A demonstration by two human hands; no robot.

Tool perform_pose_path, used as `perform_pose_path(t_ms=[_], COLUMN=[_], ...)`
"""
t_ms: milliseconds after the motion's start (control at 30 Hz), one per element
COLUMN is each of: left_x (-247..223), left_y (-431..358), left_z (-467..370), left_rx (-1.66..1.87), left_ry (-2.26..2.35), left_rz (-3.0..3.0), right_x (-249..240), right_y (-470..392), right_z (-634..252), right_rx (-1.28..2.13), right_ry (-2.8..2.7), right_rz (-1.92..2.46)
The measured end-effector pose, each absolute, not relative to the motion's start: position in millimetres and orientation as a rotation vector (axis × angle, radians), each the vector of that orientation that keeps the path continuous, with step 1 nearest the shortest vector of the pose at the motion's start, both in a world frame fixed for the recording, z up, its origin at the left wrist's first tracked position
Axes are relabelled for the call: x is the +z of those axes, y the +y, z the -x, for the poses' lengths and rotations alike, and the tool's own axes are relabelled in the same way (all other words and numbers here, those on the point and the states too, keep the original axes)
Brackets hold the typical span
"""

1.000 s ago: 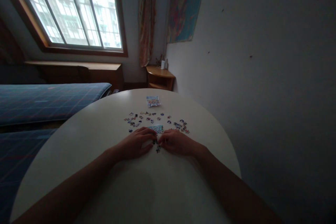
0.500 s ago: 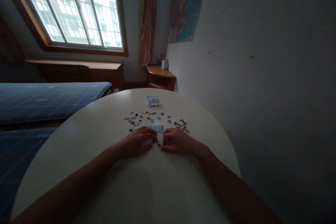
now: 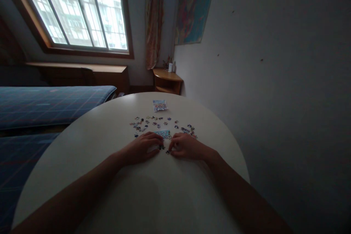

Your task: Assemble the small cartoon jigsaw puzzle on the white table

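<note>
Several dark joined jigsaw puzzle pieces (image 3: 162,147) lie on the white table, at the fingertips of my left hand (image 3: 144,147). That hand is curled, with its thumb and fingers on either side of them. My right hand (image 3: 186,146) is closed in a pinch at a small loose puzzle piece (image 3: 167,152), just right of the joined ones. Its fingertips partly hide what they grip. Just beyond both hands is a light blue printed strip (image 3: 163,134), partly covered by my left fingers.
Loose puzzle pieces (image 3: 141,124) are scattered beyond my left hand, with another cluster (image 3: 188,129) beyond my right. A printed packet (image 3: 159,105) lies farther back on the round white table (image 3: 131,197). A plaid mattress (image 3: 55,102) is at left, a wall (image 3: 287,117) at right.
The small loose piece at my right fingertips has shifted slightly right, away from the joined pieces. My right hand moved a little with it; my left hand is nearly still.
</note>
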State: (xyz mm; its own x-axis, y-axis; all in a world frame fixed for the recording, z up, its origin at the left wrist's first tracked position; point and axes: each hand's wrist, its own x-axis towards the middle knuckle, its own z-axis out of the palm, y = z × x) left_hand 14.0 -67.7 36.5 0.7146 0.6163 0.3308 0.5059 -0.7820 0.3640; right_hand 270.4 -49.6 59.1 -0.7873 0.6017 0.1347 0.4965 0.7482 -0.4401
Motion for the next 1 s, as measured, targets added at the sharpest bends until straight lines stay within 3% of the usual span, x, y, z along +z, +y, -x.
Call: perform_pose_path(t_ms=[333,567,1000], left_x=[45.5,40.0,34.0], left_y=[-52.5,-41.8,-34.3], left_z=[24.2,68.8,73.1], left_rx=[0.73,0.482,0.531], left_ry=[1.241,1.525,1.542], left_rz=[-2.649,-2.5,-2.357], right_x=[56.2,45.9,38.6], right_y=[-23.4,-5.5,-3.6], right_z=[-311.9,-363.2,-367.7], right_rx=[0.655,0.488,0.558], right_ry=[-2.384,-2.123,-2.071], right_rz=[1.083,1.475,1.518])
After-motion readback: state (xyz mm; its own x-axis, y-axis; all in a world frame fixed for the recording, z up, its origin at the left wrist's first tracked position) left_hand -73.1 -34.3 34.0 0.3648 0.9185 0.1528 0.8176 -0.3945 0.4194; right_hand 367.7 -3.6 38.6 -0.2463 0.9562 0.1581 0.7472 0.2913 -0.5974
